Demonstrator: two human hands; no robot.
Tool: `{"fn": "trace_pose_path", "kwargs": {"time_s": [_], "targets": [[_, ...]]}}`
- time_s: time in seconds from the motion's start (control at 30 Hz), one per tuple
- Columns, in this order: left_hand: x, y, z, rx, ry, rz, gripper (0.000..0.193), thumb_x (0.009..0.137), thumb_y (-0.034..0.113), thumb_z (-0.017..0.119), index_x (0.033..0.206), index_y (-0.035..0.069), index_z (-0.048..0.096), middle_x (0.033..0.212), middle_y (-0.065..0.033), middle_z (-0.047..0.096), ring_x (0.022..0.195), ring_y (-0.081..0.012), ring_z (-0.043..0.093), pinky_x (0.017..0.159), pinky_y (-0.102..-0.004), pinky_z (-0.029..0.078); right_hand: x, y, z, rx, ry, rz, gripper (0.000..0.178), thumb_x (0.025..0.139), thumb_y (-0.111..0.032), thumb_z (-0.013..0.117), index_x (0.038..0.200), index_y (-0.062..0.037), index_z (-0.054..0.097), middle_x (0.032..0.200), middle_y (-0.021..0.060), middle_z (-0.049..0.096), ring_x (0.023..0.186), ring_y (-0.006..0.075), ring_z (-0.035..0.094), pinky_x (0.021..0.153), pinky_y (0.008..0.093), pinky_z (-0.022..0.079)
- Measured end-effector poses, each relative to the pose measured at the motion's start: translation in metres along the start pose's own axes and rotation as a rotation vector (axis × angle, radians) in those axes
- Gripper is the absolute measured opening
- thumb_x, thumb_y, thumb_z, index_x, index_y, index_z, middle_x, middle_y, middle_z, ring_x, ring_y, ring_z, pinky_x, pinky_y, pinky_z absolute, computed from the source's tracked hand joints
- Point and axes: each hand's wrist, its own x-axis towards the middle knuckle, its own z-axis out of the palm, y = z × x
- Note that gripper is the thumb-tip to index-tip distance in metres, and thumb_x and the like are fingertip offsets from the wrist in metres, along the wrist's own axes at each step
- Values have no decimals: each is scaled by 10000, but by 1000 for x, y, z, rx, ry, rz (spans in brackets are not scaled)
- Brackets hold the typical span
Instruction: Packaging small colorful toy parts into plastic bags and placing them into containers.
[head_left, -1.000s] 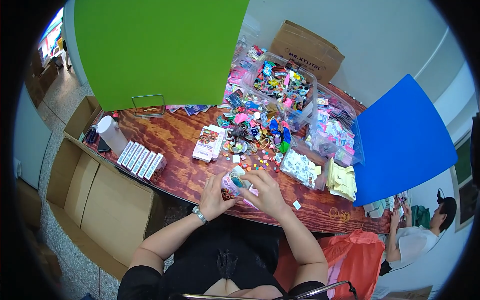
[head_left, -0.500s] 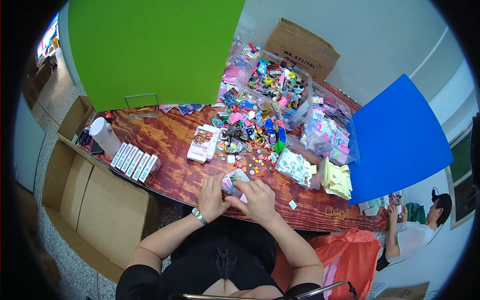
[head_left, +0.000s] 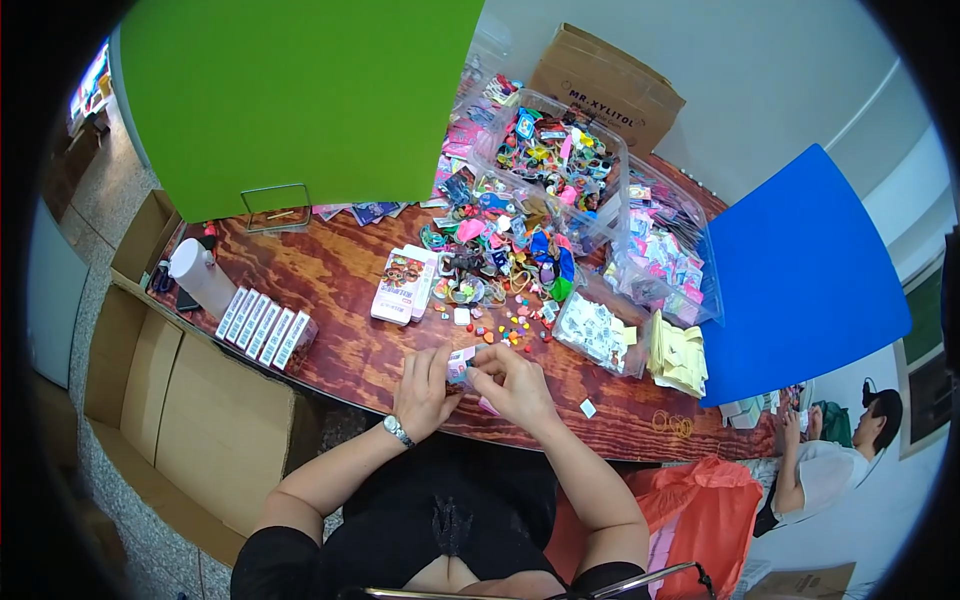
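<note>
At the table's near edge, both hands are around a small printed box [head_left: 459,364], white and pink with a coloured side. My left hand [head_left: 424,392] grips it from the left, fingers wrapped along its side. My right hand [head_left: 514,388] bends its fingers over the top at the right; the fingertips partly hide the box. Pink card [head_left: 487,405] shows beneath the right hand. Just beyond lie flat printed boxes [head_left: 403,288], a small white square piece [head_left: 461,316] and scattered colourful little pieces [head_left: 515,328].
Clear bins of trinkets [head_left: 560,150] and packets [head_left: 595,333] stand at the back right, beside yellow slips [head_left: 677,357] and rubber bands [head_left: 673,425]. Upright boxes [head_left: 265,330] and a white bottle [head_left: 200,277] stand left, above an open carton [head_left: 215,410]. Another person [head_left: 820,465] works far right.
The small box has been turned and drawn in between my hands, so less of it shows. My right hand's fingers have curled tighter over its top.
</note>
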Motion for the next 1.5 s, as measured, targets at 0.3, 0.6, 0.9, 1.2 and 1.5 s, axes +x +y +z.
{"fn": "trace_pose_path", "kwargs": {"time_s": [0.3,0.6,0.9,1.2,1.5], "targets": [[3,0,-2,38,-15,-1,878,618,98,853,1390,-18,451,1199,-190,538,1078,-381,528,867,-438,503,13,1,-8,99,-73,83,292,870,-197,760,1058,0,657,843,109,742,716,140,714,673,294,563],[1,-6,3,-116,-37,-76,879,660,259,896,1372,-4,452,1140,-191,559,1049,-382,539,903,-449,467,13,19,-1,-131,73,-379,170,866,-85,730,1020,-34,679,880,116,700,746,227,715,671,356,574],[7,-3,5,-182,-47,-86,863,659,278,901,1347,-8,466,1138,-194,573,1059,-371,551,909,-449,461,6,21,-1,-402,202,-536,222,790,-80,750,1011,-83,724,886,70,637,838,265,645,727,378,542],[6,-6,9,-196,-57,-100,875,621,203,908,1352,0,471,1181,-191,576,1087,-375,555,942,-450,456,9,25,-12,-366,136,-527,313,777,-83,720,1082,-152,729,1000,70,581,907,284,588,748,403,500],[12,-17,7,-214,-45,-144,854,639,214,901,1332,-22,462,1165,-198,575,1099,-393,548,934,-469,459,15,74,-82,-197,250,-292,294,900,-94,675,1192,-60,685,994,151,707,894,280,700,788,380,561]]}}
